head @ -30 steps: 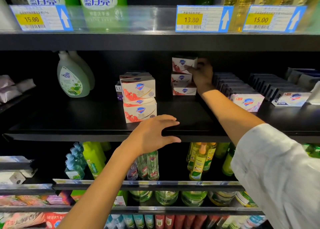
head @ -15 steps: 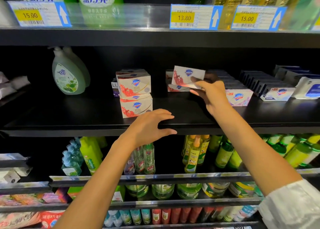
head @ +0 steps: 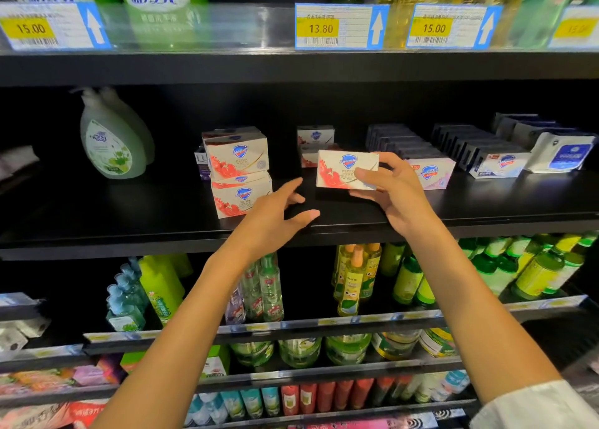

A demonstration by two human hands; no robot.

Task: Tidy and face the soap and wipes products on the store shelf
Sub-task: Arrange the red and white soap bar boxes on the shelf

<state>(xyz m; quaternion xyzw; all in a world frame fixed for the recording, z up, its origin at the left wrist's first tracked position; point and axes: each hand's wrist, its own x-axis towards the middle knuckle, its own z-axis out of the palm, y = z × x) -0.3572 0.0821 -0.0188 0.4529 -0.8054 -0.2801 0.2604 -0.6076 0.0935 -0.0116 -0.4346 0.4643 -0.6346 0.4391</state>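
My right hand [head: 392,188] grips a white and red soap box [head: 340,171], front face toward me, just above the black middle shelf [head: 162,231]. My left hand [head: 275,216] hovers open over the shelf's front edge, fingers spread, just left of that box. A stack of two matching soap boxes [head: 238,171] stands to the left. Two more boxes [head: 314,143] sit deeper behind the held one. To the right are a pink soap box [head: 432,172], a blue and white soap box [head: 500,164] and a wipes pack [head: 565,153].
Green hand-wash pump bottles [head: 110,137] stand at the shelf's left. Dark rows of boxes [head: 398,140] run back on the right. Price tags [head: 340,26] line the shelf above. Green and clear bottles [head: 353,276] fill the shelves below.
My right hand took a soap box off the back stack and brought it forward and down to the shelf front. My left hand lifted slightly from the shelf edge toward it.
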